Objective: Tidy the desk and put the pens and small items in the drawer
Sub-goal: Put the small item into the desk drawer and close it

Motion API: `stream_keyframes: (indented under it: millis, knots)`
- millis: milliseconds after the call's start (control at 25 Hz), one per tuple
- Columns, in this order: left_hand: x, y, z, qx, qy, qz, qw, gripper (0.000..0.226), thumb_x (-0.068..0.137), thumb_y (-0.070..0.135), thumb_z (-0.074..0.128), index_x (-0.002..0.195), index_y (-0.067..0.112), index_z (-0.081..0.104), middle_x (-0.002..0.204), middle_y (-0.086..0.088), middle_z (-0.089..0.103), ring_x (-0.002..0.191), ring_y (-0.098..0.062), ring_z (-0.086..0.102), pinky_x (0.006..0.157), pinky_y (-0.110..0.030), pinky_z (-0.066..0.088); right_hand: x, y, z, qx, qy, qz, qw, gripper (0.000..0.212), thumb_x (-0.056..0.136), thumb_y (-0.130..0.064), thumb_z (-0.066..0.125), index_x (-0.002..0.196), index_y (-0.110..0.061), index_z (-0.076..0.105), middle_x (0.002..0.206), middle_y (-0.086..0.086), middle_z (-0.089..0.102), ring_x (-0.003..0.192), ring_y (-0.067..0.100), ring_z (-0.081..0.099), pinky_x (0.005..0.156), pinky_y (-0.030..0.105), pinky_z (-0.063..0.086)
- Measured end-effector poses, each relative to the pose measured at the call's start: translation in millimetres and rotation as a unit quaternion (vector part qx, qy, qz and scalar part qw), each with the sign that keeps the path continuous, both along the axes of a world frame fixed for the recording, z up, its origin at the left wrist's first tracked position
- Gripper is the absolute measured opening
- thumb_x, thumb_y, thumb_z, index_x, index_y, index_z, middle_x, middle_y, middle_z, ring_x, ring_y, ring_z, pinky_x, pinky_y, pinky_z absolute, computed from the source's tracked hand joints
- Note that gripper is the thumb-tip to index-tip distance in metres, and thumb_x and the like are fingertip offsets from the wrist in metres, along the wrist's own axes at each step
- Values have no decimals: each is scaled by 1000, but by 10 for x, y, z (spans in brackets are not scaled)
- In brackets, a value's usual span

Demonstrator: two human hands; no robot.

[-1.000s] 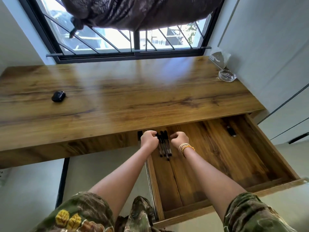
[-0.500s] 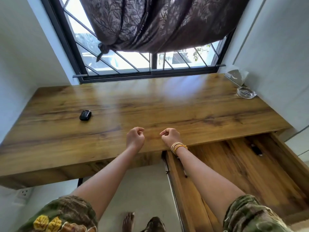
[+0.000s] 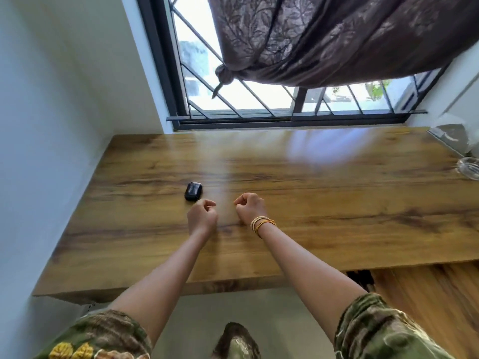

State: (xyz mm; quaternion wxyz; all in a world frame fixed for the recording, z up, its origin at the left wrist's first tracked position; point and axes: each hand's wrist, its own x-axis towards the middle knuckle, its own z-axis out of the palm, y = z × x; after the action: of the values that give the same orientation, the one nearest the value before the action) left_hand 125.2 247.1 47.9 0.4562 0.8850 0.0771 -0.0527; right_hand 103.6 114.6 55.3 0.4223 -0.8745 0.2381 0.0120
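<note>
While both forearms reach forward from the bottom of the frame over the tabletop (image 3: pixel 337 198), the left hand (image 3: pixel 202 216) and right hand (image 3: pixel 250 208) hover at centre, fingers curled, grasping nothing. A small black item (image 3: pixel 193 191) lies just above the left hand. The drawer (image 3: pixel 427 294) shows at lower right.

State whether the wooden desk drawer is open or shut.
Open: the wooden desk drawer juts out beyond the desk's front edge, its inside showing.
</note>
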Motion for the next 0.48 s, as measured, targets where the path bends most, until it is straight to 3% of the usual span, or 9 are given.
stream_keyframes:
  millis: [160, 320, 400, 480]
  knots:
    - [321, 288, -120, -2, -9, 49, 999, 9, 79, 12, 61, 87, 13, 61, 88, -14, 66, 86, -32, 62, 78, -33, 49, 390, 273, -11, -11, 26, 35, 999, 21, 78, -11, 57, 93, -15, 72, 104, 5, 72, 104, 23, 63, 90, 25, 46]
    - [603, 351, -256, -1, 38, 111, 993, 48, 67, 37, 74, 97, 15, 44, 102, -15, 58, 84, -39, 64, 68, -52, 57, 618, 321, -65, -53, 83, 62, 993, 19, 77, -15, 57, 92, -20, 69, 109, 6, 69, 108, 24, 60, 91, 26, 47]
    - [658, 291, -152, 39, 51, 112, 992, 62, 67, 43, 79, 108, 10, 46, 110, -19, 58, 91, -41, 64, 72, -51, 57, 662, 276, -102, -61, 90, 71, 992, 14, 76, -17, 57, 85, -23, 65, 106, 5, 69, 105, 23, 61, 89, 26, 48]
    - [697, 233, -70, 70, 58, 92, 992, 61, 70, 46, 77, 113, 9, 53, 114, -17, 59, 100, -38, 62, 81, -42, 54, 673, 234, -134, -57, 86, 78, 992, 12, 75, -17, 57, 82, -24, 64, 102, 4, 69, 101, 22, 62, 87, 27, 49]
